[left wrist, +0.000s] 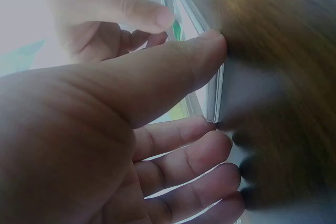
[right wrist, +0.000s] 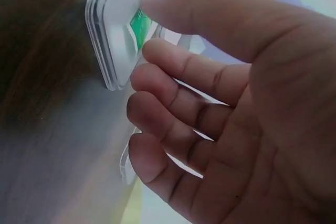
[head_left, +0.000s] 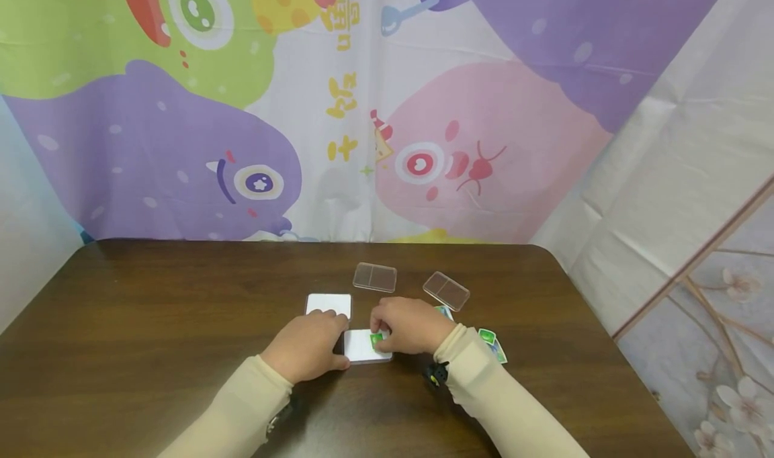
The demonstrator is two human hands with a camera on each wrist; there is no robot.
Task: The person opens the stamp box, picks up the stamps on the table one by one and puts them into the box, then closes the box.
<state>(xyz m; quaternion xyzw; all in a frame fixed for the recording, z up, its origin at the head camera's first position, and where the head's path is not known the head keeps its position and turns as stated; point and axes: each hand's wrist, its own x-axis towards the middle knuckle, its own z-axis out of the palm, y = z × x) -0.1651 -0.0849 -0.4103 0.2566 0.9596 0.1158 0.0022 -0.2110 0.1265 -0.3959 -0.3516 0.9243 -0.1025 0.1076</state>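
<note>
A flat white case [head_left: 357, 354] with clear, rounded edges lies on the table in front of the person. My left hand [head_left: 307, 347] grips it at its left end, thumb on the near edge and index finger at the far side. On its right part is a small green picture card [head_left: 376, 340], standing partly raised in the right wrist view. My right hand [head_left: 417, 325] pinches this card between thumb and index finger, the other fingers loosely bent. Just behind the left hand lies a second white case [head_left: 329, 303], partly covered by its fingers.
Two clear plastic trays [head_left: 375, 277] [head_left: 446, 291], each with a dividing line, lie farther back. Small picture cards [head_left: 492, 345] lie right of the right wrist; another card [head_left: 445, 311] is partly hidden behind that hand. A printed cloth [head_left: 338, 196] hangs behind the brown table [head_left: 181, 310].
</note>
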